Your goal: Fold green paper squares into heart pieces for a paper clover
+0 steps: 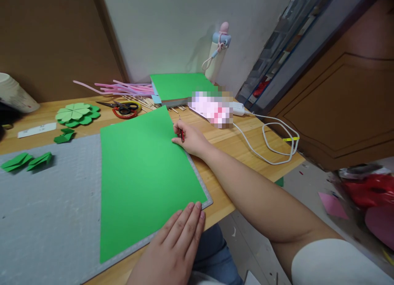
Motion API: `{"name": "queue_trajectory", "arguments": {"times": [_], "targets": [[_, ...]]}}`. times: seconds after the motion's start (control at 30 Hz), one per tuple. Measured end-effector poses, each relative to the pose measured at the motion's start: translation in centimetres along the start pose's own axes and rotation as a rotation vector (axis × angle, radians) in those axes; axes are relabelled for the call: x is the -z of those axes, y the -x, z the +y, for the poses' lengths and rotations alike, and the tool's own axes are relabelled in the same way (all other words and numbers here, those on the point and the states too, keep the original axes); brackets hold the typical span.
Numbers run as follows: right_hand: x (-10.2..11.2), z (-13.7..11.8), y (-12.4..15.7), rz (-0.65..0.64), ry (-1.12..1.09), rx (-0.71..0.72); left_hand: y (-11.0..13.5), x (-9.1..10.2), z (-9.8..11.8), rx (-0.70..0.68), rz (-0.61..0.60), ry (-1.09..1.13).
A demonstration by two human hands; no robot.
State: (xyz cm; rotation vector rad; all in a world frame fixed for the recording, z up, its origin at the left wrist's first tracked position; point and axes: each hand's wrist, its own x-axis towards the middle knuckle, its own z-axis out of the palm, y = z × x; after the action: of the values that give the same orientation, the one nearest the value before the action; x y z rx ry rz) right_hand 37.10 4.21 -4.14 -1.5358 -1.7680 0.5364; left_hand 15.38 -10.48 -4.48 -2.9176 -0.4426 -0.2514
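A large green paper sheet (144, 174) lies on a grey cutting mat (46, 211) on the wooden table. My left hand (175, 244) rests flat on the sheet's near right corner, fingers stretched out and close together. My right hand (191, 138) sits at the sheet's far right edge, closed around a thin red pen or pencil (182, 135) with its tip toward the paper.
Folded green paper pieces (27, 161) and a green paper clover (77, 114) lie at the left. Scissors (123, 108), pink pipe cleaners (123, 88), wooden sticks and a paper stack (181, 86) are at the back. A white cable (271, 141) loops at the right edge.
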Motion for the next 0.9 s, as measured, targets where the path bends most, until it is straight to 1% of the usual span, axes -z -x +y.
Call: {"name": "queue_trajectory", "arguments": {"times": [0.17,0.37,0.67,0.73,0.8,0.87,0.9], "targets": [[-0.1,0.1,0.0,0.01,0.009,-0.015,0.3,-0.3,-0.1,-0.031,0.014,0.019],[-0.3,0.3,-0.1,0.015,0.008,-0.056,0.1,0.0,-0.1,-0.02,0.011,0.016],[-0.3,0.1,-0.4,0.018,0.012,-0.114,-0.2,-0.1,0.1,-0.015,0.077,0.044],[-0.3,0.1,-0.4,0.022,0.008,-0.124,-0.7,0.3,0.0,0.011,0.084,0.088],[-0.3,0.2,-0.5,0.029,-0.003,-0.133,-1.6,0.9,-0.2,0.079,0.07,0.154],[-0.4,0.4,-0.7,0.037,-0.024,-0.135,-2.8,1.5,-0.6,0.163,0.029,0.193],[-0.5,0.6,-0.7,0.042,-0.038,-0.134,-3.4,1.7,-0.9,0.176,0.011,0.182]]}}
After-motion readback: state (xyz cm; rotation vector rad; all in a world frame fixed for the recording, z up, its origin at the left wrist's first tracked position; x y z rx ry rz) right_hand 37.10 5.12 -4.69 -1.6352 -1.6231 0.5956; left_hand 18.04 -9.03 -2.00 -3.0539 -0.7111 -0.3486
